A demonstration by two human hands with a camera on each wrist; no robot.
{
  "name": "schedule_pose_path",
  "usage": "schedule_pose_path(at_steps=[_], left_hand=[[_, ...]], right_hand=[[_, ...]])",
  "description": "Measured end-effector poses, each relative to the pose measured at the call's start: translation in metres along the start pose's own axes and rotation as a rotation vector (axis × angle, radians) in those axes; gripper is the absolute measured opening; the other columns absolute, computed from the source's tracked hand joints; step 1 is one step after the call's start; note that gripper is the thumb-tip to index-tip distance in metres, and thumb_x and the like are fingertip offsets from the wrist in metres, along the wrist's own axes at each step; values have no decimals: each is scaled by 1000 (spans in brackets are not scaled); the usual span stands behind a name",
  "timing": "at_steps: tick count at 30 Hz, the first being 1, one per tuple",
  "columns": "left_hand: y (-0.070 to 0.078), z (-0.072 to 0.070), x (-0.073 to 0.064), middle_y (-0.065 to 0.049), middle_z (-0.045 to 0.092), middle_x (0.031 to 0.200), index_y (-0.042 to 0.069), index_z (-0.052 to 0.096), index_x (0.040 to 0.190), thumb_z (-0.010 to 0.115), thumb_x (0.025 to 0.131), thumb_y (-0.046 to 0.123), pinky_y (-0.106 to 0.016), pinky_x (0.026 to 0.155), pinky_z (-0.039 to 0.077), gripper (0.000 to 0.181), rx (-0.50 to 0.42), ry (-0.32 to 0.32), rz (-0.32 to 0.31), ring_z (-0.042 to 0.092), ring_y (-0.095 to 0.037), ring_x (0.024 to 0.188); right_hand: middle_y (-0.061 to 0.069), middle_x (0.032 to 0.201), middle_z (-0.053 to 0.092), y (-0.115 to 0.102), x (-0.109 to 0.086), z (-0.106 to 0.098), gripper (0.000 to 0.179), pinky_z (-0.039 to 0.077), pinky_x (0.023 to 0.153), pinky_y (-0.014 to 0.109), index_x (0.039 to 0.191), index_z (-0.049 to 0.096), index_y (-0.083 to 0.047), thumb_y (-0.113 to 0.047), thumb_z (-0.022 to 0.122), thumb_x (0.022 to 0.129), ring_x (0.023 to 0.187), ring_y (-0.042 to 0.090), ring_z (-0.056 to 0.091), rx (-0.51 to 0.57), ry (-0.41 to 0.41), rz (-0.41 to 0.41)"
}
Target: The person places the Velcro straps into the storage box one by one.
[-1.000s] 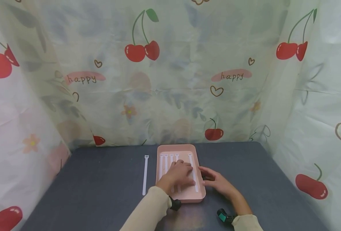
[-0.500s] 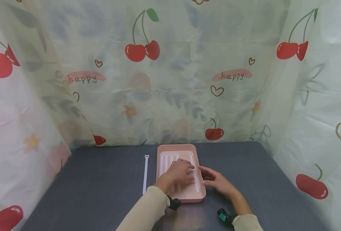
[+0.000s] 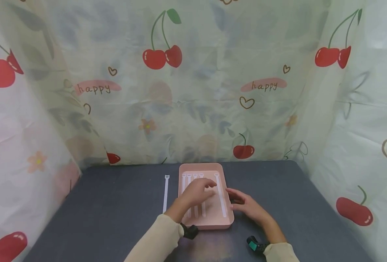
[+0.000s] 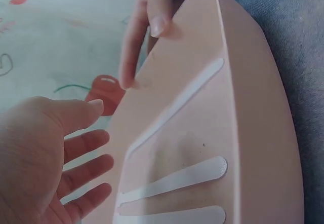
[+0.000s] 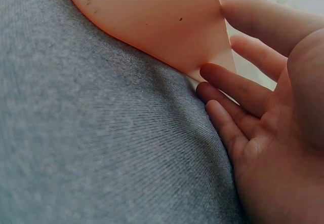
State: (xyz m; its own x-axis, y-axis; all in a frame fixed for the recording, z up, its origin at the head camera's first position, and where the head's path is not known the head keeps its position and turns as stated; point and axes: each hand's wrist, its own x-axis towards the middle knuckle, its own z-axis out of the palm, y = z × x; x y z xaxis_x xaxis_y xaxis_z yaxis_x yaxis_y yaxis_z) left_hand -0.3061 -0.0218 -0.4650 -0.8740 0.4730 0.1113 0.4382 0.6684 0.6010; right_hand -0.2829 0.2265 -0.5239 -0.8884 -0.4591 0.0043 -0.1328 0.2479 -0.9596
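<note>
A shallow pink tray (image 3: 216,220) lies on the dark table and holds several white cable straps with slotted heads. Most lie side by side in its left half, partly hidden under my left hand (image 3: 196,191). A single white strap (image 3: 221,198) lies apart, near the right wall. My left hand is over the tray with thumb and fingers spread apart; nothing is between them in the left wrist view. My right hand (image 3: 249,208) rests loosely against the tray's right side, fingertips (image 5: 208,72) on the outer wall.
Another white strap (image 3: 166,193) lies on the table (image 3: 124,203) left of the tray, its lower end hidden by my left sleeve (image 3: 160,234). A cherry-patterned curtain (image 3: 193,120) hangs behind the table and along both sides.
My left hand has drawn back left from near the single strap on the right, its fingers lifting and spreading. My right hand and the tray stay in place.
</note>
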Motion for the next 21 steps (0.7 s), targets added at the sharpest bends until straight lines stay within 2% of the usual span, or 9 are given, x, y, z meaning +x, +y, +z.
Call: schedule_pose_path(at_steps=[3,7,12,14,16,21], left_hand=[[-2,-3,-6,3,68,111,14,69,118,65,92,22,-32,86,48,28,-39,42,29,62,-18,101],[-5,-9,-15,2,68,112,13,69,119,65,93,20,-32,85,49,27,-86,95,36,63,-20,100],[-17,-16,-24,-1,70,105,9,71,112,67,91,12,-36,81,49,22,-131,249,32,65,-21,93],[-26,-17,-27,-2,70,100,8,72,108,68,90,10,-37,78,49,19,-128,324,23,65,-22,90],[-34,-18,-30,-1,70,97,9,73,104,69,89,10,-38,78,49,16,-119,387,-12,64,-22,89],[-55,-19,-38,-5,70,99,12,74,96,70,83,11,-45,84,46,13,-38,501,-52,62,-27,96]], right_hand=[[16,147,43,-2,0,1,61,36,103,50,146,42,-7,-19,67,92,130,36,44,-11,1,3],[17,147,43,-3,0,2,62,33,105,53,146,42,-5,-18,68,91,131,36,43,-14,5,5],[16,146,44,-2,0,2,62,28,107,55,145,43,-6,-19,69,90,133,34,42,-15,7,-7],[16,146,44,-2,1,3,62,27,108,55,145,43,-6,-18,69,90,133,34,42,-12,6,-16],[17,146,44,-1,1,3,62,27,108,55,146,43,-6,-17,69,90,133,34,42,-4,3,-24],[18,146,44,1,1,1,63,28,107,55,146,43,-5,-16,69,90,132,35,42,6,5,-37]])
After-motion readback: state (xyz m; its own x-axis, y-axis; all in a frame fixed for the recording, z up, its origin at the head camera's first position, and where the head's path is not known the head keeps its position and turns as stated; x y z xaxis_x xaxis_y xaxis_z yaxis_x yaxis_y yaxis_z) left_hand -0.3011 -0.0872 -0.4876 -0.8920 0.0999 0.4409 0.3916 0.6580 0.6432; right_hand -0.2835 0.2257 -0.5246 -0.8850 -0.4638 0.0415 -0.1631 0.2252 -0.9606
